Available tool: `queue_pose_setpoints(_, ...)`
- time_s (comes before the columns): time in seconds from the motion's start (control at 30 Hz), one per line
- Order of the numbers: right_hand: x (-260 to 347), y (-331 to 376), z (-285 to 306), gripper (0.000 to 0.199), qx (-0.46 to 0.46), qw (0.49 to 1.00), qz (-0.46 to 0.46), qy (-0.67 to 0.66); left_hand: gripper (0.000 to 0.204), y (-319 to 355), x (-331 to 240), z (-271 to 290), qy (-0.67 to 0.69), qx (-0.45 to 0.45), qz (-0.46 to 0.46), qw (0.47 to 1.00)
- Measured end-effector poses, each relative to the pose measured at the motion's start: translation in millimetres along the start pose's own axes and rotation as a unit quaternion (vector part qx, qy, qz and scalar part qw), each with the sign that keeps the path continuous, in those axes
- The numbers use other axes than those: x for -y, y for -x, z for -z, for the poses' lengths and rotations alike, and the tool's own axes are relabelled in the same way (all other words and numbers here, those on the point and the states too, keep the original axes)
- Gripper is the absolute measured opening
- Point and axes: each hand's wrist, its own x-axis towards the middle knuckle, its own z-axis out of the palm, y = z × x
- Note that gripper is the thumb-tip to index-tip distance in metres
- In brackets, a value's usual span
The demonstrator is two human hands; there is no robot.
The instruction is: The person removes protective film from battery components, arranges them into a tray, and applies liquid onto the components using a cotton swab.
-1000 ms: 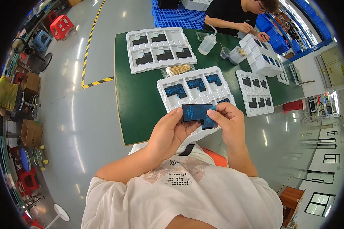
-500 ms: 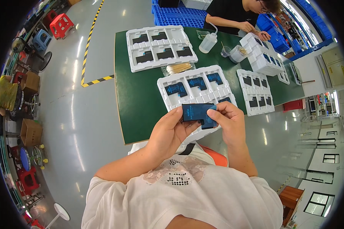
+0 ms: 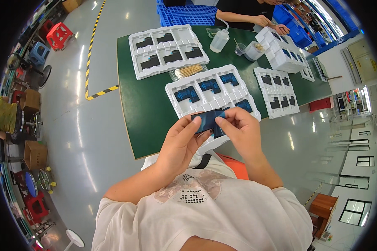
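An L-shaped phone battery (image 3: pixel 204 122), black with a glossy blue face, is held up in front of my chest above the near edge of a white tray (image 3: pixel 170 97). My left hand (image 3: pixel 180 141) grips its left end, thumb on the face and fingers behind. On the other side my right hand (image 3: pixel 244 130) pinches the battery's right part between thumb and fingers. Several similar blue-faced batteries (image 3: pixel 186 94) lie in the compartments of the white tray just beyond my hands; my hands and the held battery hide part of its near side.
On the green table (image 3: pixel 130 100) stand another battery tray (image 3: pixel 135 62), a bag of cotton swabs (image 3: pixel 189 71), a squeeze bottle (image 3: pixel 219 41), a cup of swabs (image 3: pixel 253 52), stacked trays (image 3: pixel 280 62) and a right-hand tray (image 3: pixel 276 91). A co-worker (image 3: pixel 234 12) works at the far side.
The battery has tilted, so its face catches more light. My left thumb presses further onto its face, and the right thumb has shifted left. The whole view has turned slightly.
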Motion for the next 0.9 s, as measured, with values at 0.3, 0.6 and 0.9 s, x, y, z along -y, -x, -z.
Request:
queue_pose_setpoints(0.3, -5, 2, 7, 0.038, 0.007, 0.968, 0.061, 0.242, 0.028, 2, 6, 6, 0.001, -0.050, -0.032, 0.998)
queue_pose_setpoints(0.6, -23, 10, 11, 0.042, 0.058, 0.960, 0.199, 0.190, 0.026, 1, 17, 32, -0.080, -0.099, 0.010, 0.992)
queue_pose_setpoints(0.9, -43, -23, 28, 0.025, 0.347, 0.923, -0.114, 0.122, 0.024, -9, 14, 74, -0.421, 0.028, 0.048, 0.905)
